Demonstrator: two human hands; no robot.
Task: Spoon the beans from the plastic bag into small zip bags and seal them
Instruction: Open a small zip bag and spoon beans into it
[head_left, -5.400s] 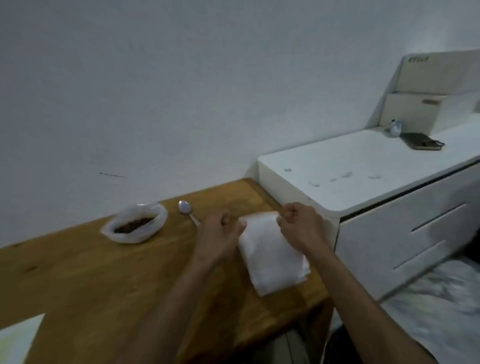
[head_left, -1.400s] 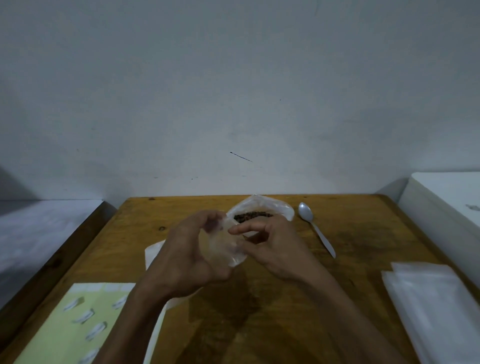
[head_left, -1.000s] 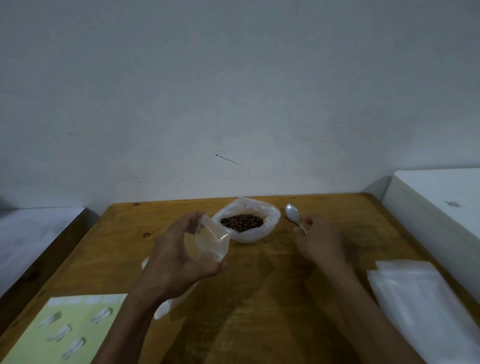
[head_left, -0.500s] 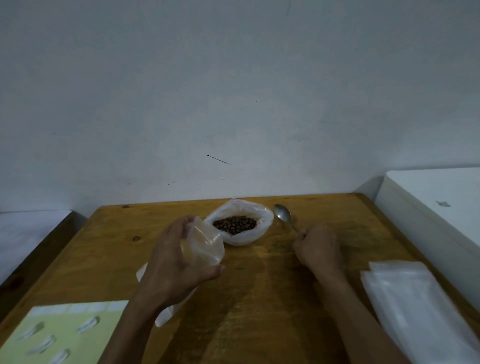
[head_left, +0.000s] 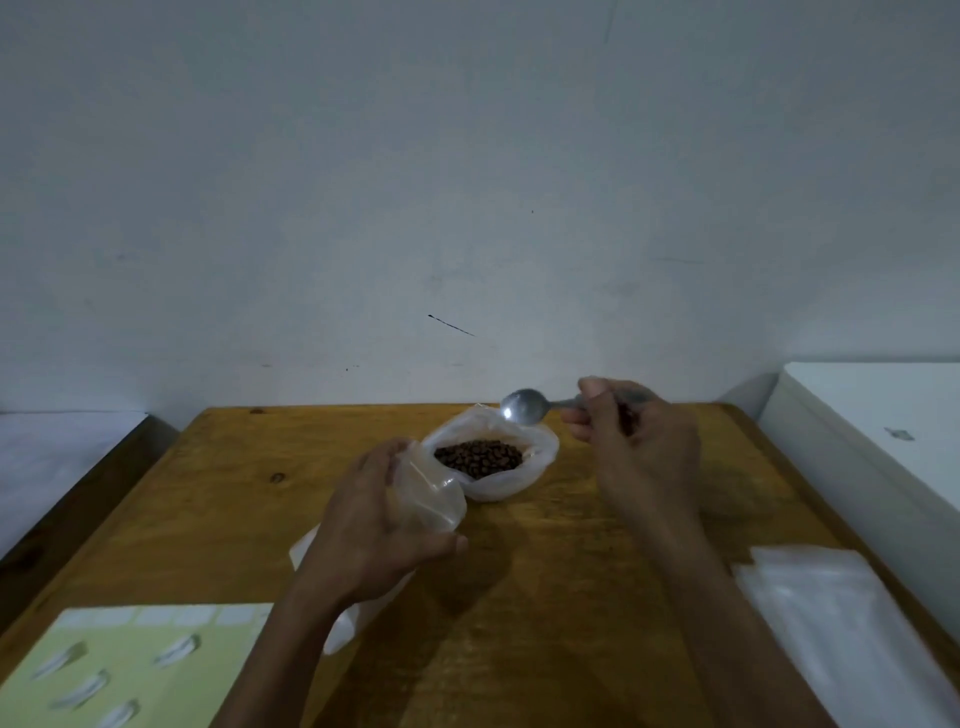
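A white plastic bag (head_left: 511, 480) with its top rolled open sits at the back middle of the wooden table (head_left: 561, 597), showing brown beans (head_left: 479, 458). My left hand (head_left: 371, 525) grips a small clear zip bag (head_left: 430, 496), mouth open, just left of the bean bag. My right hand (head_left: 636, 441) holds a metal spoon (head_left: 524, 406) by its handle, its empty bowl lifted above the bean bag's far right rim.
A stack of flat clear zip bags (head_left: 841, 639) lies at the table's right front. Another clear bag (head_left: 343, 623) lies under my left wrist. A green sticker sheet (head_left: 119, 670) sits at the left front corner. A white cabinet (head_left: 883, 436) stands to the right.
My right hand has picked the spoon up off the table and raised it over the bean bag. My left hand still holds the small zip bag beside it.
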